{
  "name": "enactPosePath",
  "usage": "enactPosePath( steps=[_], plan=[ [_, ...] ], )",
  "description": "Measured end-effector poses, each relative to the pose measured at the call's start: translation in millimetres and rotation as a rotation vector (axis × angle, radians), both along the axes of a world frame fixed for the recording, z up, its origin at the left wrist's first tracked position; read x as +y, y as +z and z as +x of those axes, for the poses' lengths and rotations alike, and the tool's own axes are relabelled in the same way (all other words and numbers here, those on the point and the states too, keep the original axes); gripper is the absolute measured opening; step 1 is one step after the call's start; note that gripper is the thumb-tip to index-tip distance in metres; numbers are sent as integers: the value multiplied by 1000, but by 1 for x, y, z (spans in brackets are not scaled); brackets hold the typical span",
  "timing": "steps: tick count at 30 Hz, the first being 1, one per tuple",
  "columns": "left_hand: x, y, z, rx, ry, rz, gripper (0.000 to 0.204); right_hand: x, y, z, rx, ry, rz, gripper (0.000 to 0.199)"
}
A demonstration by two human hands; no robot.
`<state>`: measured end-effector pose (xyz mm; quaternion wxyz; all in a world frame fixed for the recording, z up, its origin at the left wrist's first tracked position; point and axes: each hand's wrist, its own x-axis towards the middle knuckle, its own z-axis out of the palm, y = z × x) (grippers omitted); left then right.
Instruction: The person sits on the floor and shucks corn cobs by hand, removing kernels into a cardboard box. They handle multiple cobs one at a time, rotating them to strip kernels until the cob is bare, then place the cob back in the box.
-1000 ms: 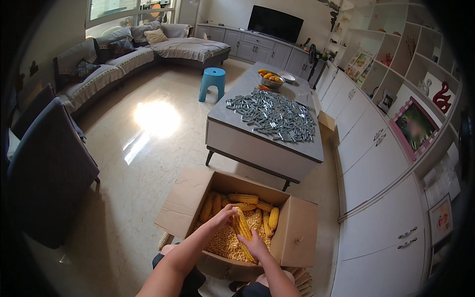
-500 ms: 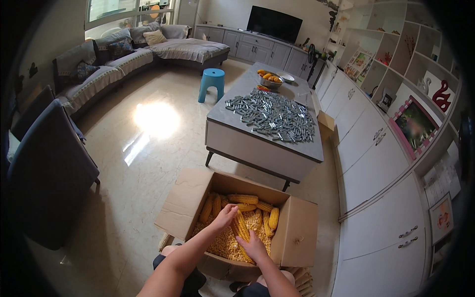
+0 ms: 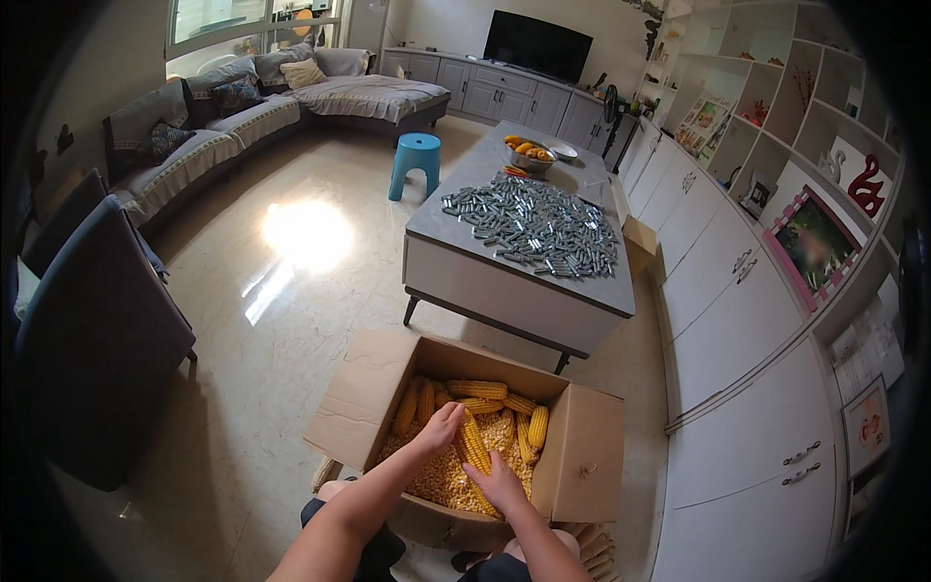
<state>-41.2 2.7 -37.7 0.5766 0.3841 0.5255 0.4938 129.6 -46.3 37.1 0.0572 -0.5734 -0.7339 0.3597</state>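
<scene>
Between my two hands is a long yellow corn cob (image 3: 472, 446), held at a slant over an open cardboard box (image 3: 588, 456). My left hand (image 3: 443, 428) is closed round its upper end. Lower down, my right hand (image 3: 497, 482) grips the cob from the right side, its fingers partly hidden. Loose corn kernels (image 3: 436, 477) cover the inside of the box beneath. Several whole corn cobs (image 3: 536, 427) lie along the box's far and right walls, on top of the kernels.
Just beyond the box stands a grey table (image 3: 504, 281) spread with many small metal cylinders (image 3: 543, 228). A metal bowl (image 3: 530, 163) of corn is farther back on it. Stripped cobs (image 3: 593, 548) lie by the box. White cabinets (image 3: 747, 456) line the right; a dark chair (image 3: 102, 339) stands left.
</scene>
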Motion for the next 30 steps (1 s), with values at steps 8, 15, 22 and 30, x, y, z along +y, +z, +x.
enactPosePath(
  steps=[8, 15, 22, 30],
  plan=[
    [-5, 14, -5, 44, -83, -131, 38, -1, 10, -1, -97, 44, -15, 70],
    [-9, 25, -6, -9, -149, -119, 38, 4, 17, 2, -114, 32, -89, 75],
    [-9, 40, -12, -91, -196, -84, 44, 10, 14, 11, 14, 0, -143, 74],
    [-10, 31, -8, -35, -182, -91, 38, 9, 12, 11, 9, 37, -160, 73]
  ],
)
